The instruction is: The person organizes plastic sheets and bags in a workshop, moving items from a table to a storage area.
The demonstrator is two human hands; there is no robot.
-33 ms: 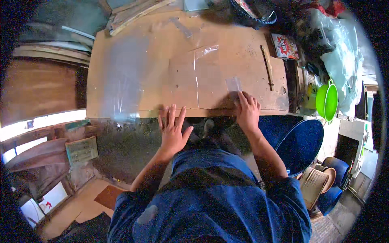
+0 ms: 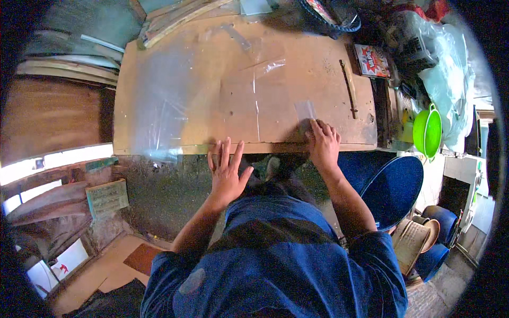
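Note:
I lean over a brown wooden board that serves as a tabletop. A large clear plastic sheet lies over its left half, and a second clear sheet lies in the middle. My left hand rests flat at the board's near edge with its fingers spread and nothing in it. My right hand sits further right at the same edge, fingertips bent onto the lower end of a small clear plastic strip that lies on the board.
A thin wooden stick lies near the board's right edge, beside a red printed box. A green colander, white plastic bags and a blue tub crowd the right. Wooden planks lean at the back.

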